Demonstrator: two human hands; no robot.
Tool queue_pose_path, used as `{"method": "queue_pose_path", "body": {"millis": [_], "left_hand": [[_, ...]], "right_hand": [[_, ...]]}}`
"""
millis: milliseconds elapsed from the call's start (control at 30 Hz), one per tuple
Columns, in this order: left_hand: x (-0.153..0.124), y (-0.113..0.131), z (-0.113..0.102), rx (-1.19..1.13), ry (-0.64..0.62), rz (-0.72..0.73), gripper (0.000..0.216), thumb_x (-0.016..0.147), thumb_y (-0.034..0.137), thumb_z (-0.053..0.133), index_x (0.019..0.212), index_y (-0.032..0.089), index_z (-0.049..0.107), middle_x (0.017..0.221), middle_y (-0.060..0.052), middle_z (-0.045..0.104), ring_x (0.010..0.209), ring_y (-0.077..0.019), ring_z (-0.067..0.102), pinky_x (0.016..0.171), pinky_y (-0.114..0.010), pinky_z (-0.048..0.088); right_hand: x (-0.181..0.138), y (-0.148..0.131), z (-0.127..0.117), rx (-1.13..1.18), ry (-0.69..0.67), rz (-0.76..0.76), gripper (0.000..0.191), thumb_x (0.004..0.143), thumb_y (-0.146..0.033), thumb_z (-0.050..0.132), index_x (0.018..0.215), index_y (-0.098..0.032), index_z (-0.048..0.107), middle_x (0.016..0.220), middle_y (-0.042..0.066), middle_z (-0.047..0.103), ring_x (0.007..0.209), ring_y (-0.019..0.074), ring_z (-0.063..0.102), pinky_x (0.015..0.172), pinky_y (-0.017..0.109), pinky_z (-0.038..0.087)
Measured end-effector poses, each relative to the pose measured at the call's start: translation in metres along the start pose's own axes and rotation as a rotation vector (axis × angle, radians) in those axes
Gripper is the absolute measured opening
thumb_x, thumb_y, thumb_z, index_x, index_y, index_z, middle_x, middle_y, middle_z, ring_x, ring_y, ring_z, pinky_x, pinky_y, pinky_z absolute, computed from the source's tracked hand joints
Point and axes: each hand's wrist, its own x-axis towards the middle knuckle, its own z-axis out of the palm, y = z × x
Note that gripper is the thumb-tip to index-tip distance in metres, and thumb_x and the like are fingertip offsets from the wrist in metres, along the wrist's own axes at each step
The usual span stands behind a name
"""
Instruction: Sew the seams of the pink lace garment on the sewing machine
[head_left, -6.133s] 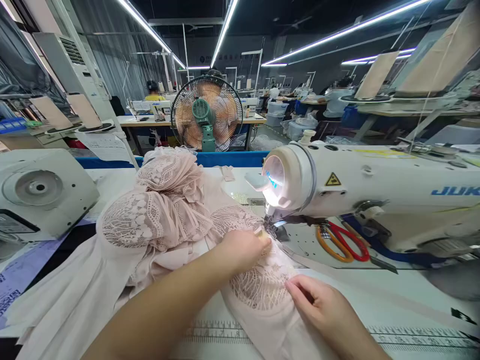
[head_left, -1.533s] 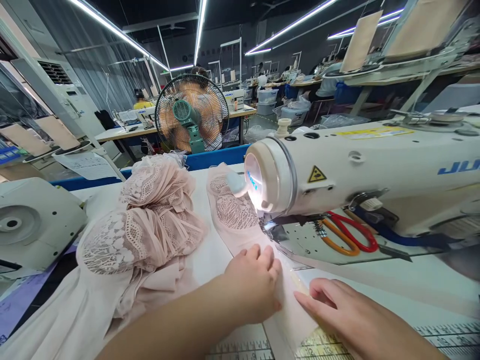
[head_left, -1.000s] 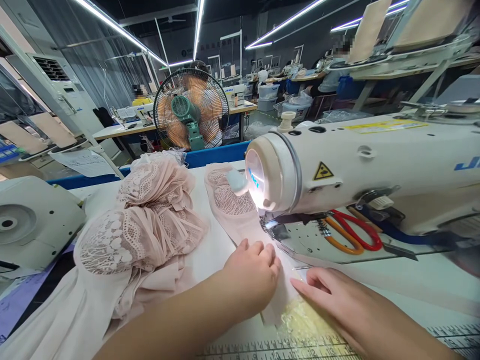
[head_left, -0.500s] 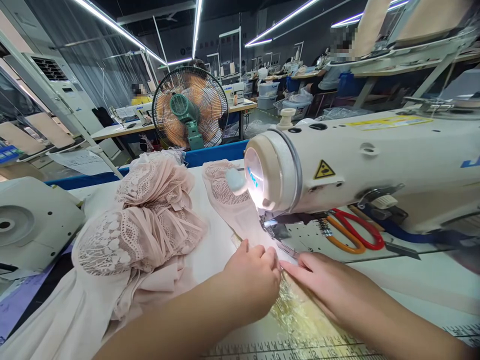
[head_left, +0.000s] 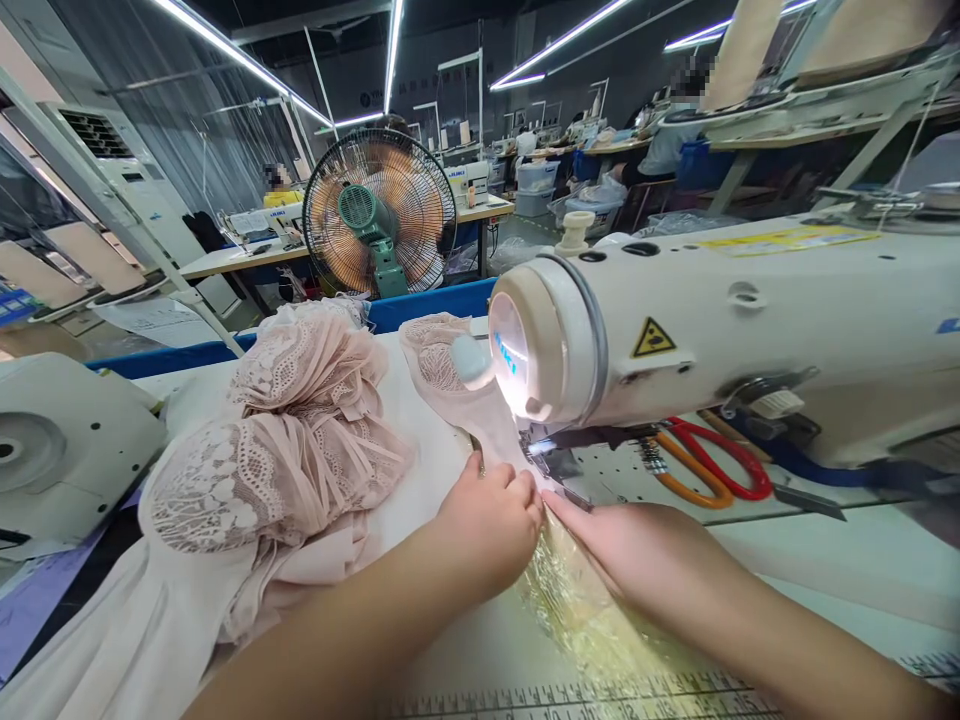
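A pale pink lace bra piece [head_left: 480,410] runs under the lit head of a white sewing machine [head_left: 645,320]. My left hand [head_left: 491,525] is closed on the near edge of this fabric, left of the presser foot. Across from it, my right hand [head_left: 626,540] presses its outstretched index finger on the fabric edge close to the left fingertips; its other fingers are mostly hidden. Shiny clear-yellow film [head_left: 566,590] lies beneath both hands. To the left, a heap of pink lace bra pieces [head_left: 292,430] rests on the white table.
Scissors with red and orange handles [head_left: 720,460] lie under the machine arm. A printed ruler [head_left: 585,700] follows the front edge. Another machine [head_left: 71,450] stands at far left. Behind the blue table edge is a large fan [head_left: 379,215]; people sit at machines farther back.
Both hands have shifted slightly left and forward, toward the needle area. The bra piece has moved a little farther away through the machine.
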Motion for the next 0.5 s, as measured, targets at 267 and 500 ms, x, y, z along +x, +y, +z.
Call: {"method": "queue_pose_path", "body": {"millis": [267, 500], "left_hand": [[0.007, -0.012, 0.008, -0.008, 0.077, -0.044, 0.042, 0.092, 0.018, 0.034, 0.131, 0.009, 0.046, 0.137, -0.014, 0.047, 0.120, -0.0291, 0.043, 0.102, -0.059, 0.032], [0.011, -0.024, 0.013, -0.045, 0.076, -0.108, 0.043, 0.089, 0.018, 0.039, 0.132, 0.012, 0.044, 0.137, -0.014, 0.047, 0.127, -0.0291, 0.037, 0.104, -0.060, 0.029]], "right_hand": [[0.009, -0.012, 0.000, -0.029, 0.050, 0.043, 0.078, 0.070, -0.003, 0.052, 0.144, -0.015, 0.030, 0.070, 0.010, 0.070, 0.062, 0.0264, 0.066, 0.044, 0.029, 0.028], [0.006, -0.013, 0.018, -0.003, 0.114, 0.059, 0.074, 0.073, -0.001, 0.047, 0.143, -0.018, 0.033, 0.073, 0.010, 0.071, 0.062, 0.0246, 0.066, 0.044, 0.028, 0.028]]}}
